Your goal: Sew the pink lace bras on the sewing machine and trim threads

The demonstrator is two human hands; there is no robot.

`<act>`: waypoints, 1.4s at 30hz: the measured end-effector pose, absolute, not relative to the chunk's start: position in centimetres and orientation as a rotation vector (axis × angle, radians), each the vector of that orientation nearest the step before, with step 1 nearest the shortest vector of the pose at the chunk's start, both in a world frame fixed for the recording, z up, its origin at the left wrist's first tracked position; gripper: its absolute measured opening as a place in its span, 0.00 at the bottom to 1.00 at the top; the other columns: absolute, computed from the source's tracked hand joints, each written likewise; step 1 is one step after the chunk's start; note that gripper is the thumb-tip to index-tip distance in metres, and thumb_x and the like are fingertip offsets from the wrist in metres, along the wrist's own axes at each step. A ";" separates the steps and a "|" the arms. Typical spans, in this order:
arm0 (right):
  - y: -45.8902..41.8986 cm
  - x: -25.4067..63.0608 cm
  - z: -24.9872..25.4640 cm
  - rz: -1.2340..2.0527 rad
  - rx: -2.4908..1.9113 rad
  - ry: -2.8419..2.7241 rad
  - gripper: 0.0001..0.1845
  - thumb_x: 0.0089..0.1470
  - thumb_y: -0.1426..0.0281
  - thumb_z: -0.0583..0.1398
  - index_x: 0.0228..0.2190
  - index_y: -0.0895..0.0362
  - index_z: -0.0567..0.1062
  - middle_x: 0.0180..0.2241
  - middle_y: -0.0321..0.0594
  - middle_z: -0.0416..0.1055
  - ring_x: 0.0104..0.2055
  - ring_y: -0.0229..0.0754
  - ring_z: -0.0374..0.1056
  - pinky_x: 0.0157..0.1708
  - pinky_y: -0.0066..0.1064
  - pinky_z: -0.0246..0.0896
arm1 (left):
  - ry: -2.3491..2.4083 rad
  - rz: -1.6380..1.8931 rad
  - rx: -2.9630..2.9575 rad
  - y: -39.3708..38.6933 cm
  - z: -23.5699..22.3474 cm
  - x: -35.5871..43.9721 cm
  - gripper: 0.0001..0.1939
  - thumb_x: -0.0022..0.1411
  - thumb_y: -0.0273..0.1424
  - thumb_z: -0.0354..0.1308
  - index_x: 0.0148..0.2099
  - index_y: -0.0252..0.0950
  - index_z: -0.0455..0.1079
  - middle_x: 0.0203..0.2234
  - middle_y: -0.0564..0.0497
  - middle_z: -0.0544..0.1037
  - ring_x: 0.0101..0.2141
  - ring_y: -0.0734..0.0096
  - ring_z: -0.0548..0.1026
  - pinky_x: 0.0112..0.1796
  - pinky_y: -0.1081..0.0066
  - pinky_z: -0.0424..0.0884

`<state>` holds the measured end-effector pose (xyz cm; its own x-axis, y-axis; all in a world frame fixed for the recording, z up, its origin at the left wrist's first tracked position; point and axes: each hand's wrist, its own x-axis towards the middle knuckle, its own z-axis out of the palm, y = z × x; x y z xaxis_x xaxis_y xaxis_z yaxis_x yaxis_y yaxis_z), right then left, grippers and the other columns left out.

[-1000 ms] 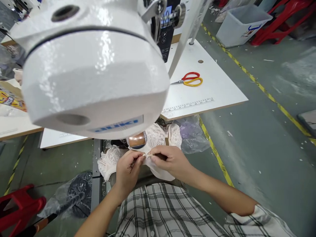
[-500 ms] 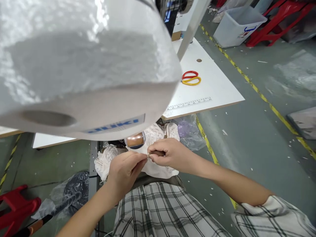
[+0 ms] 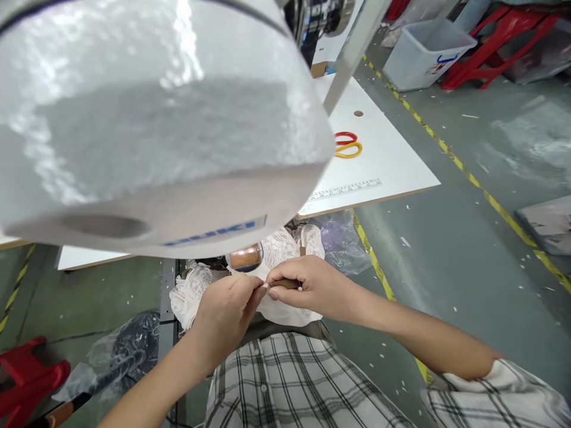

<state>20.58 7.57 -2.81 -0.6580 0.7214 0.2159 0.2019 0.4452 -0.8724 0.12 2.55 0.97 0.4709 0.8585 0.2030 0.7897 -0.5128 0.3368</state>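
My left hand point(image 3: 229, 306) is closed in a pinch, thumb against index finger. Its tips meet those of my right hand point(image 3: 314, 288), which is pinched as well. A tiny whitish bit point(image 3: 266, 285) shows where the fingertips come together; it is too small to name. Something brown point(image 3: 288, 283) shows between my right thumb and index finger, mostly hidden. Below and behind both hands lies white lace fabric point(image 3: 283, 249), bunched on the left and spread over the lap. Just beyond the hands, a shiny copper-coloured part in a dark round opening point(image 3: 246, 257) is partly covered.
A large white sewing machine head point(image 3: 169, 148) fills the upper left, close above the hands. Scissors with red and yellow handles point(image 3: 348, 150) and a clear ruler point(image 3: 345, 189) lie on the white table point(image 3: 392, 160). A plastic bin point(image 3: 408, 59) and red stools point(image 3: 495, 47) stand beyond.
The view has shifted slightly, and the machine head covers a little more of the scissors. Both hands stay pinched together, with more of the brown thing showing in my right hand.
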 end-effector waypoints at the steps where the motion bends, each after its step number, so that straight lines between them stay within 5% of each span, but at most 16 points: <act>1: 7.4 20.5 -2.7 1.089 -0.774 -2.098 0.05 0.57 0.70 0.59 0.31 0.56 0.75 0.23 0.30 0.63 0.27 0.29 0.58 0.28 0.24 0.49 | 1.449 0.552 2.518 2.4 0.9 0.4 0.10 0.70 0.28 0.49 0.35 0.32 0.66 0.24 0.54 0.67 0.25 0.76 0.63 0.26 0.71 0.54; 8: 10.5 18.9 0.5 0.871 -0.704 -2.131 0.08 0.51 0.75 0.59 0.23 0.62 0.65 0.22 0.32 0.59 0.25 0.30 0.52 0.26 0.27 0.43 | 1.721 0.798 2.613 3.1 1.2 -0.1 0.05 0.69 0.29 0.54 0.45 0.35 0.68 0.26 0.57 0.73 0.26 0.78 0.68 0.27 0.73 0.59; 12: 12.2 18.0 1.8 0.763 -0.783 -2.276 0.19 0.51 0.74 0.59 0.20 0.63 0.53 0.18 0.35 0.48 0.22 0.31 0.39 0.24 0.32 0.34 | 1.454 0.732 3.232 4.3 0.7 -3.4 0.23 0.61 0.21 0.60 0.57 0.36 0.64 0.27 0.53 0.73 0.28 0.72 0.67 0.31 0.70 0.59; 16: 12.2 17.7 2.5 0.664 -0.824 -2.396 0.20 0.54 0.71 0.58 0.20 0.64 0.54 0.18 0.35 0.47 0.22 0.32 0.38 0.24 0.34 0.34 | 1.301 0.624 3.360 4.9 0.6 -5.4 0.29 0.58 0.20 0.61 0.61 0.34 0.62 0.31 0.50 0.74 0.31 0.68 0.67 0.33 0.68 0.61; 21: 11.7 17.8 1.4 0.585 -0.792 -2.317 0.18 0.54 0.71 0.59 0.20 0.62 0.58 0.18 0.34 0.52 0.22 0.32 0.43 0.23 0.33 0.38 | 1.325 0.500 3.402 5.0 1.4 -4.4 0.22 0.62 0.23 0.56 0.59 0.34 0.62 0.21 0.55 0.63 0.23 0.69 0.59 0.27 0.67 0.51; 24: 10.7 17.6 -0.9 0.257 -0.744 -2.128 0.09 0.59 0.68 0.60 0.29 0.60 0.70 0.35 0.41 0.69 0.38 0.38 0.62 0.37 0.32 0.54 | 1.565 0.401 3.283 4.3 1.7 -2.9 0.19 0.64 0.24 0.52 0.57 0.34 0.62 0.20 0.55 0.62 0.21 0.71 0.58 0.25 0.67 0.46; 27: 9.6 17.3 -2.9 0.107 -0.768 -1.995 0.06 0.59 0.69 0.60 0.38 0.56 0.75 0.49 0.46 0.66 0.54 0.46 0.59 0.53 0.38 0.52 | 1.689 0.397 3.094 3.9 2.0 -2.5 0.16 0.65 0.24 0.50 0.55 0.33 0.61 0.23 0.55 0.67 0.22 0.72 0.62 0.24 0.68 0.48; 29: 9.1 16.9 -3.6 0.082 -0.789 -1.927 0.07 0.56 0.72 0.61 0.38 0.54 0.76 0.44 0.44 0.67 0.50 0.44 0.61 0.53 0.38 0.53 | 1.603 0.430 3.078 4.4 2.1 -3.2 0.16 0.65 0.23 0.49 0.55 0.36 0.61 0.23 0.56 0.67 0.23 0.72 0.63 0.24 0.69 0.49; 33: 8.5 16.3 -4.5 0.238 -0.817 -1.873 0.12 0.57 0.74 0.60 0.43 0.51 0.74 0.32 0.37 0.66 0.35 0.34 0.62 0.35 0.28 0.56 | 1.208 0.318 3.399 6.2 2.2 -5.7 0.20 0.64 0.25 0.52 0.58 0.39 0.61 0.19 0.57 0.60 0.20 0.71 0.56 0.24 0.68 0.43; 38: 7.7 16.3 -6.4 0.834 -0.853 -1.707 0.26 0.63 0.67 0.57 0.60 0.49 0.57 0.42 0.40 0.66 0.26 0.28 0.59 0.26 0.24 0.58 | 1.306 0.265 3.336 6.2 2.0 -5.3 0.23 0.60 0.24 0.54 0.57 0.38 0.61 0.20 0.57 0.60 0.20 0.72 0.58 0.24 0.69 0.44; 42: 8.6 16.7 -5.9 0.714 -0.896 -1.773 0.23 0.62 0.68 0.56 0.59 0.49 0.66 0.49 0.46 0.63 0.36 0.36 0.63 0.32 0.29 0.63 | 1.558 0.308 3.285 4.4 1.9 -2.5 0.22 0.60 0.23 0.54 0.57 0.32 0.60 0.21 0.56 0.63 0.22 0.71 0.63 0.24 0.68 0.49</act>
